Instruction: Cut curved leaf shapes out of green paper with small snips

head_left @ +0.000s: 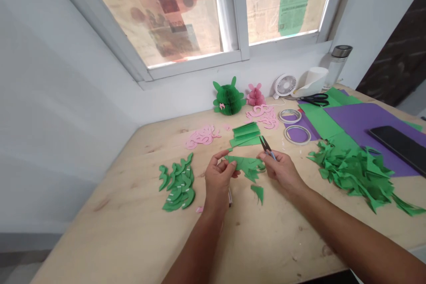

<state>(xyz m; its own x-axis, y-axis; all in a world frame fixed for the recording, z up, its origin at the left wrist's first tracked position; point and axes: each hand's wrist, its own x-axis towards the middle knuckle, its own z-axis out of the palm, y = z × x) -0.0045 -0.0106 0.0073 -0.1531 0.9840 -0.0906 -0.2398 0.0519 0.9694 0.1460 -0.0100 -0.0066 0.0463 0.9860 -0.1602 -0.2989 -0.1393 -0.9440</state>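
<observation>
Between the tabletop's [116, 186] left and right edges, two hands hold a ragged green paper piece [246, 164] and small scissors [265, 143].

The left hand [218, 175] pinches the paper's left end between thumb and fingers; the right hand [279, 168] is closed around the scissors' blue handles, blades pointing towards the back edge, its fingertips so near the paper's right end that I cannot tell whether they touch. Green scraps [357, 175] lie towards the right edge, curved green cutouts [181, 188] towards the left. The paper should handle as very light, fairly crisp but easily creased, not slippery, its thin points likely to tear; the broad band along its top looks the safest place to hold, with a flat, gentle pinch.
</observation>
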